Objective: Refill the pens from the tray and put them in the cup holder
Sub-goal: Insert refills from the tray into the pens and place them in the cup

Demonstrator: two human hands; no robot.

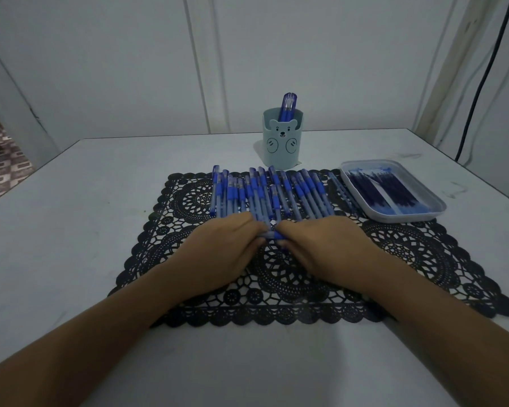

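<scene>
2 hands meet over the near middle of the black lace mat (423,259). The left hand (227,248) and the right hand (321,245) each pinch 1 end of the same blue pen (272,234), which lies crosswise between their fingertips. Gripping both ends suits twisting or pulling the barrel apart, so I judge the pen is being opened or closed around a refill; which of the 2 I cannot tell.

Just beyond the fingers lies the row of pens (265,192), side by side and pointing away, probably laid out so each can be taken in turn. To the right, partly on the mat, the tray (406,220) holds dark refills (388,189) within easy reach of the right hand. Farthest back on the table (71,201) stands the bear-faced cup holder (281,145), with a few finished pens (288,107) upright inside.
</scene>
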